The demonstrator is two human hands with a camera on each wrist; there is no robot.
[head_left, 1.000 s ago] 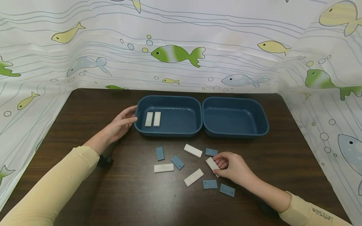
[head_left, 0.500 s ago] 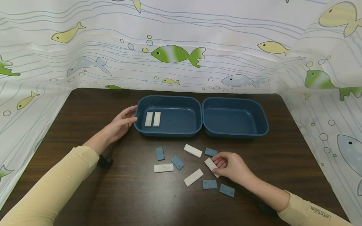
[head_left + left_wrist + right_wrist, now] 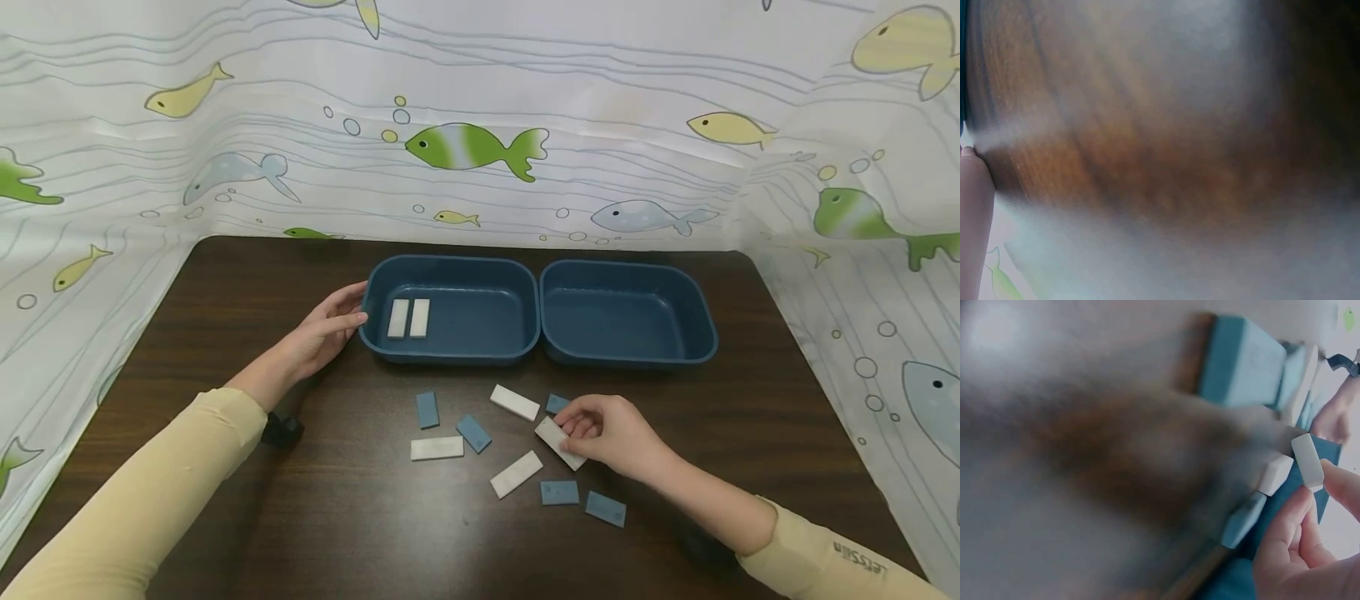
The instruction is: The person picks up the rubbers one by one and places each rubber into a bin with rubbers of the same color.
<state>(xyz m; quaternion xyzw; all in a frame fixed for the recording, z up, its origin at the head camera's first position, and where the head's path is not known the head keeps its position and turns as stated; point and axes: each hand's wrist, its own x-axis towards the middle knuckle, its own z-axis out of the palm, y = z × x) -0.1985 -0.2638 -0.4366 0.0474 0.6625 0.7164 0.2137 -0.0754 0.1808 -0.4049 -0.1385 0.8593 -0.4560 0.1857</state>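
- White block [image 3: 553,438], head view: it is in the right hand [image 3: 613,435], pinched between thumb and curled fingers, right of the middle of the dark surface [image 3: 360,508] and well in from its right edge.
- Head view: compared with a second ago, the right hand and its block have shifted slightly left and towards the surface's far edge, and the fingers cover more of the blue tile behind them. This suggests the pick-up is under way; the block is in neither bin, so placing it looks undone.
- Head view: the left hand [image 3: 328,327] lies at the left end of the left bin [image 3: 480,325], thumb touching the rim, fingers loosely extended along the outside. It has stayed there, seemingly steadying the bin.
- Head view: the left bin and the right bin [image 3: 615,329] stand side by side, near the surface's far edge. Two white blocks [image 3: 398,318] lie parallel and apart inside the left bin's left end.
- Head view: three more white blocks [image 3: 515,402] and five blue tiles [image 3: 427,410] lie scattered in front of the bins, well in from the surface's side edges.
- Left wrist view: mostly blurred wood; the hand's state cannot be told here.
- Right wrist view: thumb and fingertips grasp the white block near one end, the other end jutting free.
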